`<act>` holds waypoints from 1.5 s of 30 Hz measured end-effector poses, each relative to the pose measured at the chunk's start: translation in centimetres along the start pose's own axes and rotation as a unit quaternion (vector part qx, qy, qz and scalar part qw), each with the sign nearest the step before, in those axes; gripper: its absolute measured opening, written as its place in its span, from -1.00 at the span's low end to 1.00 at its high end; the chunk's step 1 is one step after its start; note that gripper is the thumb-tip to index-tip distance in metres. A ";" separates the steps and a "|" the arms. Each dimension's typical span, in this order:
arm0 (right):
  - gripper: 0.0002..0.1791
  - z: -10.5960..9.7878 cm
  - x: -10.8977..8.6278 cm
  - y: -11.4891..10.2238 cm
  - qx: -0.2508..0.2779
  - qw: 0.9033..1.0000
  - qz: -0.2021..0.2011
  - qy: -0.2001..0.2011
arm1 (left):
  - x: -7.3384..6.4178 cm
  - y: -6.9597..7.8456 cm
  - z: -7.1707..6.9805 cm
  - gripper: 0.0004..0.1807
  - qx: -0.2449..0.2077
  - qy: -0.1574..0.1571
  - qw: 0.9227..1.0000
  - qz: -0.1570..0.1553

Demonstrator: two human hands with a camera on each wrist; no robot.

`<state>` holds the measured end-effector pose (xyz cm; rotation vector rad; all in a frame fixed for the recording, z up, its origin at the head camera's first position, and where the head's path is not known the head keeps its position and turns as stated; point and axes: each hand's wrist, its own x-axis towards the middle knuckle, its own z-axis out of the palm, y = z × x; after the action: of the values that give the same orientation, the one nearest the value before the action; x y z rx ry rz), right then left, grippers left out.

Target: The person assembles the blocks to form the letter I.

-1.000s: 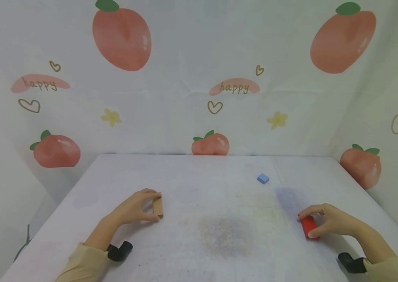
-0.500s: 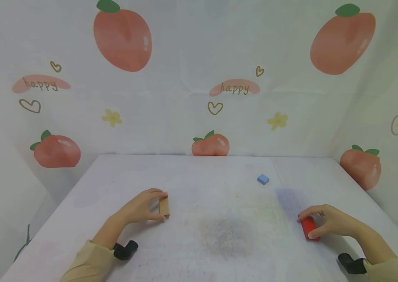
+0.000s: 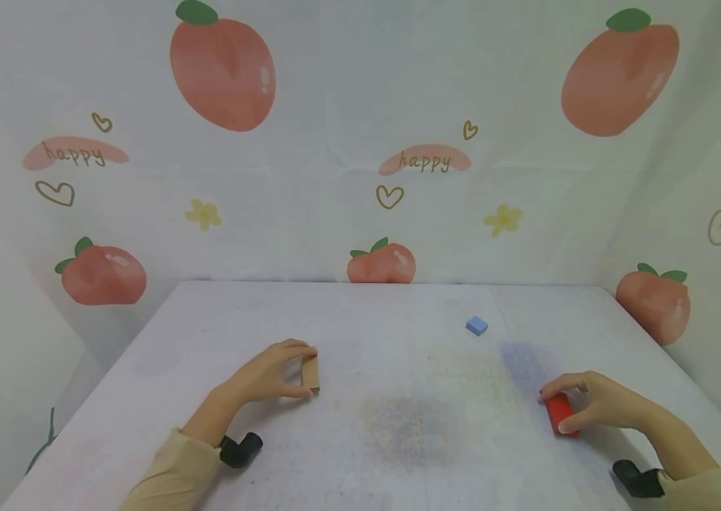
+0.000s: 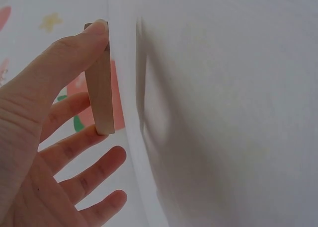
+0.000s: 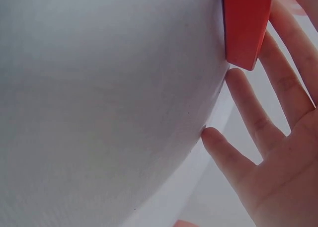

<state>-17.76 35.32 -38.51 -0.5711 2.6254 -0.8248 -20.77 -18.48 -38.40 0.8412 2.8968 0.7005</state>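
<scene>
My left hand (image 3: 269, 374) pinches a plain wooden block (image 3: 311, 373) by its two ends, thumb at the near end and fingers at the far end. In the left wrist view the wooden block (image 4: 101, 90) hangs a little off the table, its shadow apart from it. On the right, my right hand (image 3: 604, 402) grips a red block (image 3: 559, 411) between thumb and fingers, low at the table surface. Part of that red block (image 5: 246, 28) shows at the top of the right wrist view, the other fingers spread beside it. A small blue block (image 3: 477, 326) lies farther back.
The white table (image 3: 392, 341) has dark smudges at its middle and a bluish stain near the right hand. Behind it hangs a white cloth (image 3: 328, 85) printed with peaches. Each wrist wears a black camera mount, the left one (image 3: 241, 450) close over the table.
My left hand has moved steadily to the right, carrying the wooden block with it. The right hand, the red block and the blue block have stayed in place.
</scene>
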 end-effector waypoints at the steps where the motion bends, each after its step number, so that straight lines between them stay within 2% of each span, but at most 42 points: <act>1: -0.62 0.0 0.0 0.0 0.000 1.000 0.001 0.000 | 0.1 0.1 0.0 -0.28 0.001 -0.002 1.000 0.000; 5: -0.62 0.0 0.0 0.0 0.002 1.000 0.002 0.000 | 0.5 0.6 0.1 -0.28 -0.006 -0.011 1.000 -0.004; 29: -0.62 -0.1 0.1 -0.1 0.006 1.000 -0.001 -0.002 | 3.4 2.7 1.3 -0.28 0.028 -0.025 0.998 0.050; 45: -0.64 0.1 0.1 0.3 -0.002 1.000 -0.004 -0.002 | 4.9 4.1 2.1 -0.31 0.026 -0.043 0.997 0.063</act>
<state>-17.96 35.48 -38.78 -0.5842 2.6237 -0.8213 -22.55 -12.00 -38.08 1.0406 2.8168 0.5840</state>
